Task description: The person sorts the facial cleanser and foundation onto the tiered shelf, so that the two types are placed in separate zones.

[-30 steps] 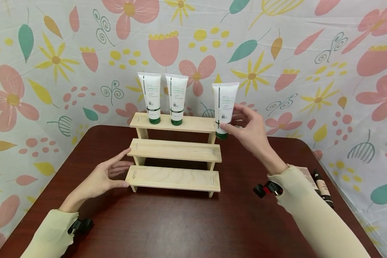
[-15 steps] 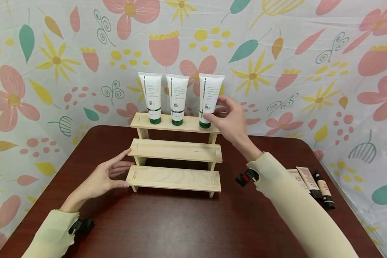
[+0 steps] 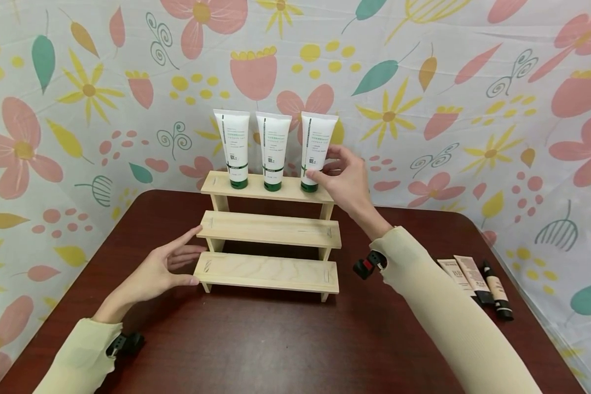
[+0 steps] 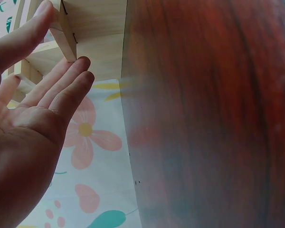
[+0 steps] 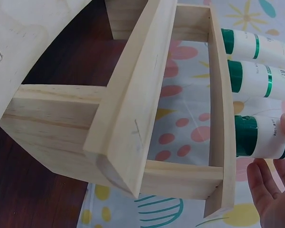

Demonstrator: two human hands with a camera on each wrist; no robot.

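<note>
A wooden three-step display rack (image 3: 271,227) stands on the dark table. On its top step are three white squeeze tubes with green caps, upright on their caps: the left tube (image 3: 233,145), the middle tube (image 3: 274,145) and the right tube (image 3: 318,139). My right hand (image 3: 349,180) pinches the right tube low down between thumb and fingers; in the right wrist view that tube's green cap (image 5: 246,136) is at the top step. At the rack's left end my left hand (image 3: 155,271) rests with extended fingers, which touch the rack's side in the left wrist view.
Beyond my right sleeve, several cosmetic items lie on the table: a beige BB tube (image 3: 455,273), another beige tube with a black cap (image 3: 474,276) and a slim black-ended bottle (image 3: 497,290). A flower-patterned cloth (image 3: 374,65) hangs behind the table.
My right hand has brought the third tube leftward from beside the rack onto the right end of the top step. My left hand has stayed at the rack's side.
</note>
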